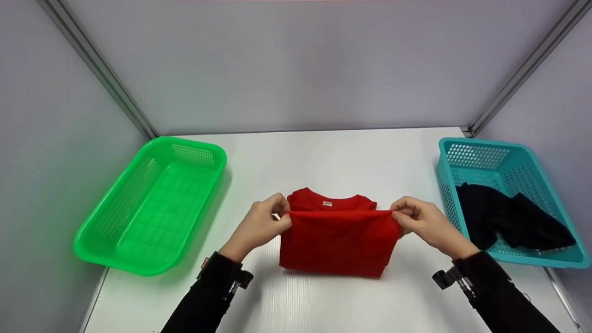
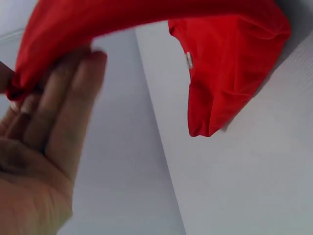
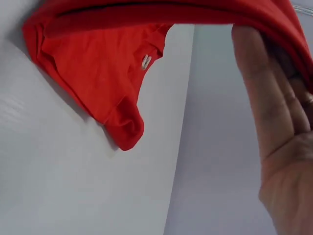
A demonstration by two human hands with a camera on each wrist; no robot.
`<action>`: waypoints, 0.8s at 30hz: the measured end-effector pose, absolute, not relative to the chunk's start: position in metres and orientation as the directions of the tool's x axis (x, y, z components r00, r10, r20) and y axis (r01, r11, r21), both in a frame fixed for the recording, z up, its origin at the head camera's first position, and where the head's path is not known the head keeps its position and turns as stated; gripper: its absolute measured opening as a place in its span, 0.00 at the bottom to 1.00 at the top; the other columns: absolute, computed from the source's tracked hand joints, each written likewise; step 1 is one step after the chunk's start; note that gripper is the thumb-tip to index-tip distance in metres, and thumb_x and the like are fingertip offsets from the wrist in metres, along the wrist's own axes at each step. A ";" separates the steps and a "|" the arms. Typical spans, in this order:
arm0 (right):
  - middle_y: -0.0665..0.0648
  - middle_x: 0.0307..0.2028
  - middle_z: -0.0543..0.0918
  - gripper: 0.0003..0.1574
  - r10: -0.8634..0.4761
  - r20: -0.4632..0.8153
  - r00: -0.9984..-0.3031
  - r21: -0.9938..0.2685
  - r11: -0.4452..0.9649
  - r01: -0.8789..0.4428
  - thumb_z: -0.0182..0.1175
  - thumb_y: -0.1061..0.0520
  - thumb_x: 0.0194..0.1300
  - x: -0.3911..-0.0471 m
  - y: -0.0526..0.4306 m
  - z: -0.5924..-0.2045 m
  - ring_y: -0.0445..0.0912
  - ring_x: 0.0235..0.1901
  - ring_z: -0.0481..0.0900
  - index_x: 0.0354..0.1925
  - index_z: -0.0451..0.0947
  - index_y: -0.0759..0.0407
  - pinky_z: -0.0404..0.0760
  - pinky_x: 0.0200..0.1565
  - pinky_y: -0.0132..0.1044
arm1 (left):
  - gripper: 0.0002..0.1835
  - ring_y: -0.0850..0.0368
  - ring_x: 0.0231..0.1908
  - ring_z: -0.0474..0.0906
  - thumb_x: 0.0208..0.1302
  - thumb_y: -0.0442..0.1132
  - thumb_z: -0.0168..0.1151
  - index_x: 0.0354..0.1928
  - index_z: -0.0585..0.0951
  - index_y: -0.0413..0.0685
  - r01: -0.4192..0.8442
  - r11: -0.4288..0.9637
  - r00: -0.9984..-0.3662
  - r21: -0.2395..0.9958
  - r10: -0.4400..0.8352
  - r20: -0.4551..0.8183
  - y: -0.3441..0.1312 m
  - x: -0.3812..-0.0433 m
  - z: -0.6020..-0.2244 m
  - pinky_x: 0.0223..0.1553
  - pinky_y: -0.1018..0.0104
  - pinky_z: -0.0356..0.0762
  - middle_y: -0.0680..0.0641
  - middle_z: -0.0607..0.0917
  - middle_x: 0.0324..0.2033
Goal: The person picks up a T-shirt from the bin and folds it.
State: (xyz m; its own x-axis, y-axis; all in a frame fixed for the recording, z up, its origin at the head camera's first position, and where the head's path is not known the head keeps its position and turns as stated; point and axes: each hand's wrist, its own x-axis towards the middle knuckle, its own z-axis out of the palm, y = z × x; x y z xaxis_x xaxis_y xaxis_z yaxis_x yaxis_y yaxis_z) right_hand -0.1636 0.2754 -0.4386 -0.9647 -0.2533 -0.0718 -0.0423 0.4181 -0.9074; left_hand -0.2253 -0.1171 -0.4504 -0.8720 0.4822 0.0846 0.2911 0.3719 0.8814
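A red shirt point(image 1: 337, 240) lies partly folded on the white table, its neckline with a small pale label facing the far side. My left hand point(image 1: 266, 224) pinches the left corner of its raised folded edge between thumb and fingers. At the opposite corner, my right hand point(image 1: 423, 224) pinches the same edge. In the left wrist view the lifted cloth hangs above the collar part of the shirt point(image 2: 220, 73), which rests on the table. The right wrist view shows the fingers point(image 3: 266, 93) beneath the raised cloth.
On the left stands a green plastic basket point(image 1: 127, 267) with nothing in it. A blue basket point(image 1: 508, 147) on the right holds black cloth point(image 1: 513, 217). Pale panels point(image 1: 314, 64) with metal corner posts enclose the back and sides of the table point(image 1: 323, 305).
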 end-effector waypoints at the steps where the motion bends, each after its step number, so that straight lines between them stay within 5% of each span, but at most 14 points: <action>1: 0.61 0.36 0.87 0.11 -0.219 -0.084 -0.972 -0.889 0.457 -0.026 0.59 0.60 0.77 -0.169 0.275 -0.442 0.50 0.32 0.87 0.50 0.77 0.68 0.88 0.39 0.40 | 0.03 0.60 0.26 0.79 0.60 0.32 0.56 0.35 0.77 0.46 0.294 0.407 -0.885 0.865 0.457 0.086 -0.113 -0.231 -0.453 0.29 0.67 0.78 0.55 0.84 0.28; 9: 0.56 0.33 0.87 0.08 -0.065 -0.018 -0.998 -0.707 0.707 -0.033 0.58 0.61 0.77 -0.208 0.269 -0.465 0.52 0.34 0.84 0.48 0.80 0.64 0.80 0.38 0.35 | 0.03 0.58 0.23 0.73 0.63 0.32 0.59 0.35 0.79 0.48 0.300 0.649 -0.944 0.699 0.305 0.122 -0.087 -0.265 -0.473 0.27 0.64 0.72 0.51 0.84 0.26; 17: 0.64 0.37 0.81 0.05 -0.031 0.077 -0.997 -0.571 0.818 -0.069 0.59 0.65 0.74 -0.236 0.259 -0.487 0.57 0.38 0.79 0.42 0.81 0.68 0.77 0.43 0.49 | 0.02 0.49 0.39 0.78 0.66 0.33 0.61 0.36 0.81 0.45 0.280 0.758 -0.959 0.590 0.246 0.140 -0.074 -0.285 -0.497 0.37 0.55 0.82 0.45 0.81 0.36; 24: 0.62 0.31 0.82 0.06 0.024 0.048 -0.999 -0.562 0.827 -0.007 0.59 0.65 0.74 -0.247 0.254 -0.506 0.54 0.31 0.79 0.42 0.81 0.68 0.75 0.34 0.42 | 0.02 0.45 0.38 0.86 0.72 0.34 0.62 0.41 0.82 0.43 0.196 0.786 -0.978 0.587 0.197 0.063 -0.065 -0.293 -0.518 0.37 0.50 0.84 0.42 0.87 0.37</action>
State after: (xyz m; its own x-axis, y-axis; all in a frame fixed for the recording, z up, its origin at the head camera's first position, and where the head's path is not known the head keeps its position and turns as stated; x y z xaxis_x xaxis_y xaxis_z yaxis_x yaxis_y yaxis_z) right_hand -0.2471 0.2535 -0.5062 -0.9985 0.0238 0.0483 -0.0075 0.8270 -0.5622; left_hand -0.2928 -0.0651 -0.5181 -0.9783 0.1972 0.0632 0.1962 0.7857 0.5866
